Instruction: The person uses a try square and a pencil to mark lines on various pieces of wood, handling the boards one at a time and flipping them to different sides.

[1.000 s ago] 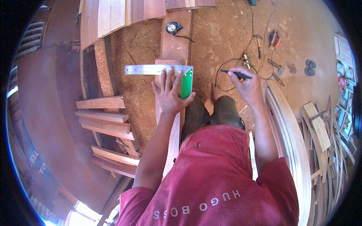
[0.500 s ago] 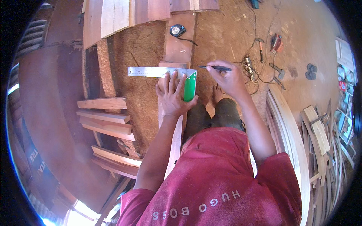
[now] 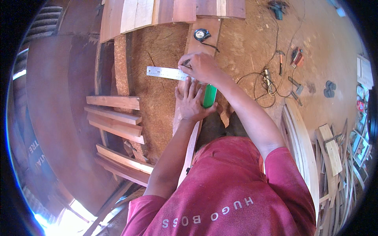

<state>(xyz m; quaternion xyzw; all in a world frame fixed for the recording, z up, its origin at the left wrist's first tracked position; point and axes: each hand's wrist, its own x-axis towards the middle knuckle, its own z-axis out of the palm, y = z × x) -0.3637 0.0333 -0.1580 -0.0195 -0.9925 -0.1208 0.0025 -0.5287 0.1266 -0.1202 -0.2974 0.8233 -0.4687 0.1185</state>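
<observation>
My left hand (image 3: 195, 103) lies flat with its fingers spread on a wooden board (image 3: 179, 114). Its fingertips press near the try square, and its thumb is by the square's green handle (image 3: 210, 96). The metal blade (image 3: 162, 72) runs across the board and sticks out to the left. Over the blade's right part is my right hand (image 3: 201, 67), closed around a black pen (image 3: 188, 63) whose tip I cannot make out. This hand and wrist hide the corner where blade and handle meet.
Beyond my hands a tape measure (image 3: 201, 34) lies on the plank. Wide boards (image 3: 173, 11) span the far side. Short wood pieces (image 3: 114, 102) rest at left. A hammer (image 3: 280, 63), a red power tool (image 3: 297, 57) and cables (image 3: 258, 84) lie on the floor at right, near long planks (image 3: 299, 133).
My right hand has moved left with the pen, from beside the square to over its blade. My left hand stays on the square; the whole view has shifted slightly.
</observation>
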